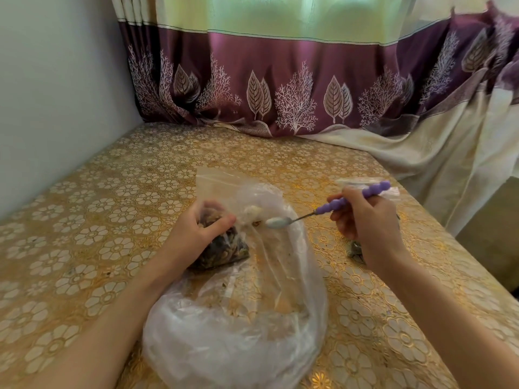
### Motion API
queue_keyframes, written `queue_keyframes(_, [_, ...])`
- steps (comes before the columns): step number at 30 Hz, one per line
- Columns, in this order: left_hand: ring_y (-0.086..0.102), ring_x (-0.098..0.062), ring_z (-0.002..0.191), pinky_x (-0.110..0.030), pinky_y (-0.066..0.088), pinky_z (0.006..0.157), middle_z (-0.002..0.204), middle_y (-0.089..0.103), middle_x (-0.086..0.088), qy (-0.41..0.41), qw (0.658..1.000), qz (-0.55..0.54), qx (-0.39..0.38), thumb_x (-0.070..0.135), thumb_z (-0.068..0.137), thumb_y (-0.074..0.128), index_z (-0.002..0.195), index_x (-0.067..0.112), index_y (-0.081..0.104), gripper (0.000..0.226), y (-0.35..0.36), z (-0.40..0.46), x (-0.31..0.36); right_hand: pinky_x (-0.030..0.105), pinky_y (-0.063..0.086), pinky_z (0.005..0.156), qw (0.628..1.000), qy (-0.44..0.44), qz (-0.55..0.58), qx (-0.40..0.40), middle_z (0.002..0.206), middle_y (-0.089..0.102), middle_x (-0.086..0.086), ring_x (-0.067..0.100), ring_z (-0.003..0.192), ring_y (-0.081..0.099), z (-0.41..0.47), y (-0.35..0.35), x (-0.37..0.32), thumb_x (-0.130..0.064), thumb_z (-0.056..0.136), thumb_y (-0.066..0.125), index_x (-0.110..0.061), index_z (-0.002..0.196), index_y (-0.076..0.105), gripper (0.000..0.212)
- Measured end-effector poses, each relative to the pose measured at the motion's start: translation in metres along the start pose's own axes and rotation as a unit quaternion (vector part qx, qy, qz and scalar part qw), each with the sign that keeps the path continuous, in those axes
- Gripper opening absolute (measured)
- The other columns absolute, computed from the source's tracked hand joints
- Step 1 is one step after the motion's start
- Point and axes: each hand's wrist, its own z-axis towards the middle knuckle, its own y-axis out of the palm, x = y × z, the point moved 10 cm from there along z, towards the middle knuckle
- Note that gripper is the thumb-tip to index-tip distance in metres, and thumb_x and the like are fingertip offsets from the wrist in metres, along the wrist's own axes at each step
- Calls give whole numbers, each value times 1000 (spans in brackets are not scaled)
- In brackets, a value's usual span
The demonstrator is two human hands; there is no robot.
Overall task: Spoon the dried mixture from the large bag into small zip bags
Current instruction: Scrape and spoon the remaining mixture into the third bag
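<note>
The large clear plastic bag lies open on the table in front of me, with dried mixture scattered inside. My left hand grips a small zip bag half full of dark dried mixture, held over the large bag with its mouth facing right. My right hand holds a spoon by its purple beaded handle. The metal bowl of the spoon sits just right of the small bag's opening. Another small zip bag with mixture lies partly hidden behind my right wrist.
The table carries a gold floral cloth. A purple and cream curtain hangs along the far edge and drapes over the right side. A grey wall bounds the left. An empty zip bag lies behind the spoon handle.
</note>
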Motion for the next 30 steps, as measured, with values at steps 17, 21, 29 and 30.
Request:
queue_keyframes(17, [58, -6, 90, -17, 44, 64, 98, 62, 7, 6, 1000, 6, 2, 49, 62, 63, 96, 26, 57, 42, 0, 0, 3, 19, 38, 40, 999, 41, -12, -10, 74, 72, 9, 11, 43, 51, 5, 29, 45, -17, 96, 51, -8, 77, 66, 26])
queue_keyframes(21, [59, -7, 91, -19, 45, 66, 99, 62, 5, 7, 1000, 7, 2, 48, 62, 64, 96, 25, 57, 42, 0, 1, 3, 19, 39, 45, 986, 147, 72, -37, 79, 71, 14, 11, 48, 51, 7, 34, 63, -11, 92, 54, -2, 82, 65, 17])
queue_keyframes(29, [55, -1, 92, -13, 42, 64, 102, 61, 7, 12, 1000, 8, 5, 48, 63, 63, 98, 24, 58, 43, 0, 2, 2, 17, 42, 42, 952, 252, 158, -74, 65, 68, 9, 12, 52, 51, 3, 43, 82, -6, 88, 47, 3, 88, 62, 17])
queue_keyframes(30, [55, 1, 91, -10, 41, 62, 102, 60, 8, 13, 1000, 11, 5, 49, 64, 63, 99, 24, 58, 43, 0, 2, 2, 17, 41, 41, 953, 252, 152, -67, 63, 68, 9, 12, 50, 51, 3, 39, 83, -6, 88, 47, 3, 88, 62, 18])
